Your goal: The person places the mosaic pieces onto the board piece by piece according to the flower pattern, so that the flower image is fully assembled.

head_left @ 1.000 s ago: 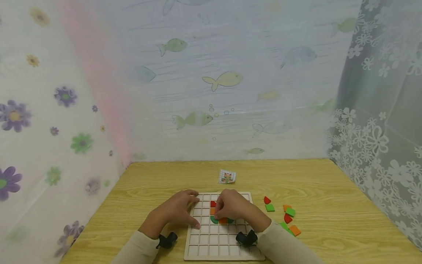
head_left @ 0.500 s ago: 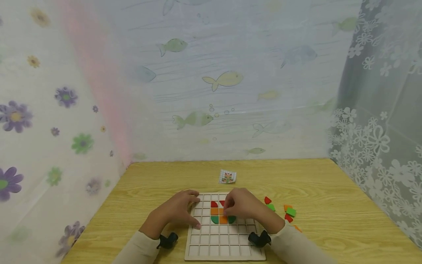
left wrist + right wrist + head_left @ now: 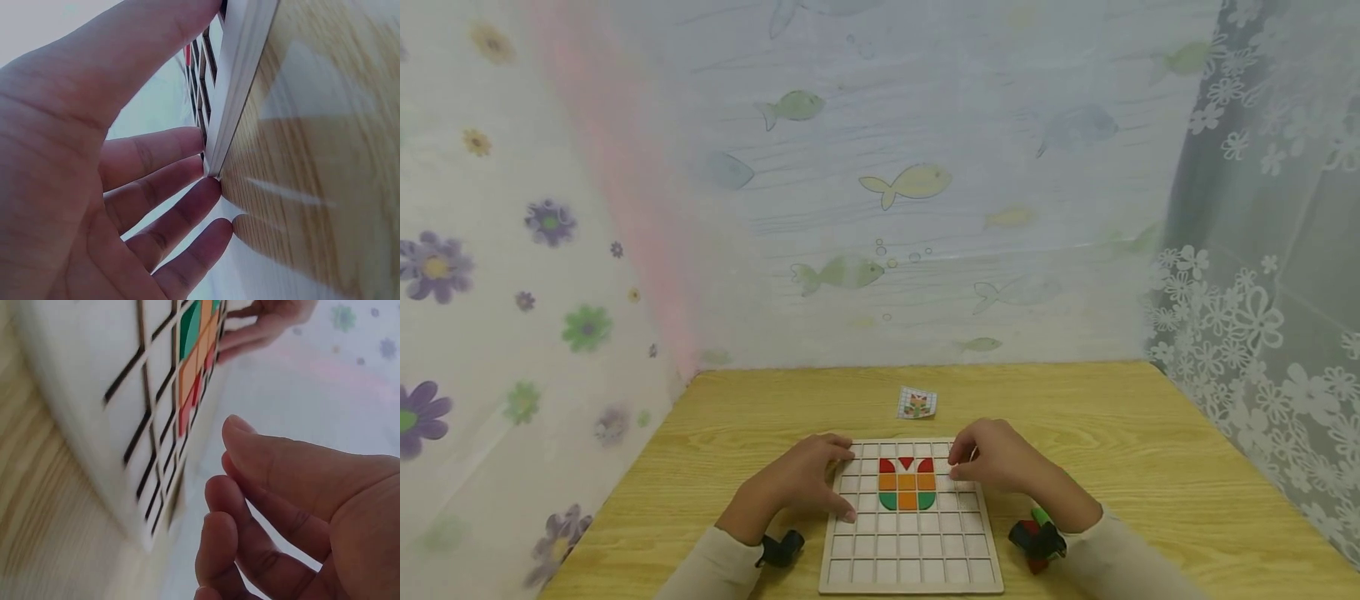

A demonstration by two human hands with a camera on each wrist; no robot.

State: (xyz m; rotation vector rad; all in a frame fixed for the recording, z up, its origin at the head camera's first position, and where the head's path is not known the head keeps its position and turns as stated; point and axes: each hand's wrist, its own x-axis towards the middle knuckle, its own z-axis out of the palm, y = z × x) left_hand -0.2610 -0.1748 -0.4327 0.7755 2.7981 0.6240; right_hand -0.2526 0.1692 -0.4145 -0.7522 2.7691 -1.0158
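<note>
A white gridded board [image 3: 910, 571] lies on the table. Several orange squares [image 3: 907, 482] sit in its cells, with a green quarter-round tile [image 3: 887, 501] at each side of the lowest one. Above them are a red triangle [image 3: 906, 462] and two red curved tiles [image 3: 926, 465]. My left hand [image 3: 797, 479] steadies the board's left edge, its fingers spread and touching the frame in the left wrist view. My right hand [image 3: 1000, 460] hovers over the board's right side. In the right wrist view its fingers bend loosely, thumb apart from the fingertips, holding nothing.
A small printed card [image 3: 917, 403] with a tile pattern lies beyond the board. Under my right wrist, loose tiles, including a green piece [image 3: 1040, 516] and a red piece [image 3: 1037, 564], are partly hidden by the black wrist camera [image 3: 1037, 539]. Patterned curtains hang around the table.
My right hand has moved right, away from the tile pattern, uncovering the red triangle, the right-hand red tile and the orange row. The left hand stays at the board's left edge.
</note>
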